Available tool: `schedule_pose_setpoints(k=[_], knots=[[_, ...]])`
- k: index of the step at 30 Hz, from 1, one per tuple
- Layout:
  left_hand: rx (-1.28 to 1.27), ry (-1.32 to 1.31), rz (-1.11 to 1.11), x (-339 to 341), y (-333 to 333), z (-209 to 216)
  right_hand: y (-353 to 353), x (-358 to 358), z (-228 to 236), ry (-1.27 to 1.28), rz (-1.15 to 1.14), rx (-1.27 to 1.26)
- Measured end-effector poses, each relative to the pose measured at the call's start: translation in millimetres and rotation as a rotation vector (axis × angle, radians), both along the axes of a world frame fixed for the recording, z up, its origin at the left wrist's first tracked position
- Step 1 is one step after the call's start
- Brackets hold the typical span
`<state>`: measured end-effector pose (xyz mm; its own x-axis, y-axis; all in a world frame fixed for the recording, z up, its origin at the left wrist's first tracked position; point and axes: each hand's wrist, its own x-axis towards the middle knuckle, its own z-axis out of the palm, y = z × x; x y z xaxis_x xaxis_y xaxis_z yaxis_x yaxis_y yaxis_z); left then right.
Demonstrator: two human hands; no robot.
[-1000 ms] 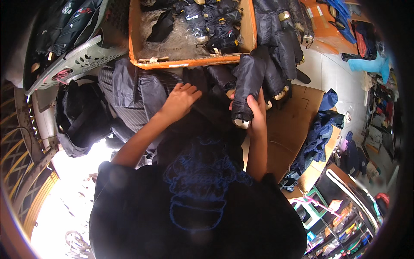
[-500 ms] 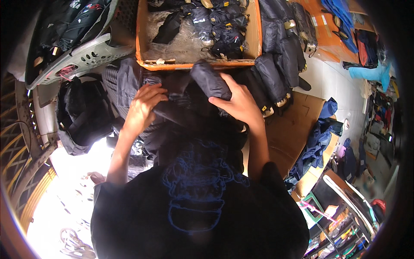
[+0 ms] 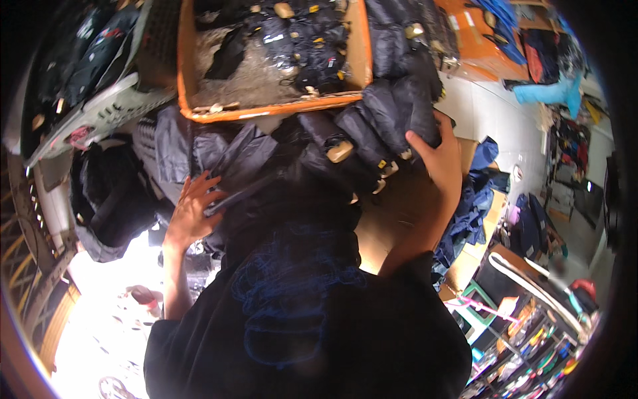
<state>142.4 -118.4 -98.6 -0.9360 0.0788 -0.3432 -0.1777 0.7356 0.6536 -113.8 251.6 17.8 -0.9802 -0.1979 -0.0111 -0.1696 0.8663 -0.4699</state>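
Observation:
My right hand [image 3: 440,154] is curled around a black, rolled folding umbrella in its sleeve [image 3: 420,110], on the right end of a row of similar ones. Its fingertips are partly hidden behind the roll. At the left, my left hand [image 3: 193,211] has a flat, narrow black piece of fabric [image 3: 244,193] between thumb and fingers, over the dark cloth near my lap. Several sleeved umbrellas [image 3: 359,133] lie side by side between my hands, some with tan handle ends showing. Loose black fabric [image 3: 239,153] lies beyond my left hand.
An orange-rimmed box [image 3: 279,108] with small black umbrellas stands ahead. A grey plastic basket [image 3: 109,106] holds more dark bundles at the far left, above a black bag [image 3: 109,199]. Brown cardboard [image 3: 389,229] lies under my right forearm, with dark blue cloth [image 3: 475,213] beyond it.
My right hand has carried the sleeved umbrella rightward onto the row. My left hand has shifted slightly left and nearer to me. The view has shifted too.

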Motion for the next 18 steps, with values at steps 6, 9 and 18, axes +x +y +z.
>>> schedule_pose_setpoints(k=[6, 9, 18], knots=[[0.032, 0.210, 0.062, -4.6, 1.6, -13.2, 27.1, -83.1, -22.6, 0.147, -0.149, -0.015], [0.007, 0.237, 0.105, 2.0, 0.3, -18.1, 8.4, -134.7, -42.9, 0.191, -0.154, -0.024], [-0.005, 0.236, 0.104, -1.5, 13.5, -23.2, -6.1, -220.0, -47.4, 0.203, -0.166, 0.242]])
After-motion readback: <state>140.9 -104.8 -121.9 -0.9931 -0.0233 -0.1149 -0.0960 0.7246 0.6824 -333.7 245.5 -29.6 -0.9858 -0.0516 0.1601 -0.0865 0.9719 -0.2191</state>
